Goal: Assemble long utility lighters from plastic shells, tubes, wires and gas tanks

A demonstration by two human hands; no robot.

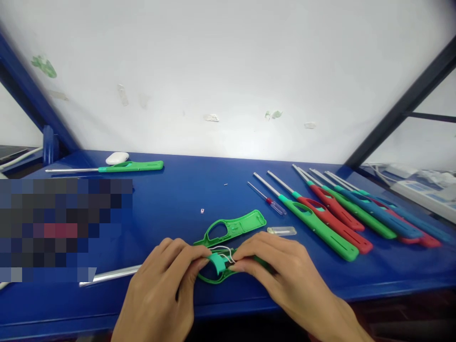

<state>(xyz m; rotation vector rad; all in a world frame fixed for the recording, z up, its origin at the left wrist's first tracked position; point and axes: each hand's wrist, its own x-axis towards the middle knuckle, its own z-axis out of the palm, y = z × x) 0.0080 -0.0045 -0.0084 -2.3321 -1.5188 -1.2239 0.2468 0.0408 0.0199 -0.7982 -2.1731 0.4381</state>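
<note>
An opened green lighter casing [215,281] lies at the table's front, with white wires [223,248] looping inside it. My left hand [167,280] pinches the left side of a teal trigger piece [218,262]. On the other side, my right hand [280,263] has thumb and fingertips pressed together at the wires, over the casing. The other green casing half [237,227] rests just behind, its inner side up. A metal tube [110,275] sticks out to the left of my left hand. A clear fuel tank [282,231] lies beyond my right hand.
A purple-handled screwdriver [276,206] lies behind the clear tank. Several lighters, among them a green one [320,230], line the right side. At the back left are another green lighter [142,166] and a white case [117,158]. A small pink part [202,211] sits mid-table.
</note>
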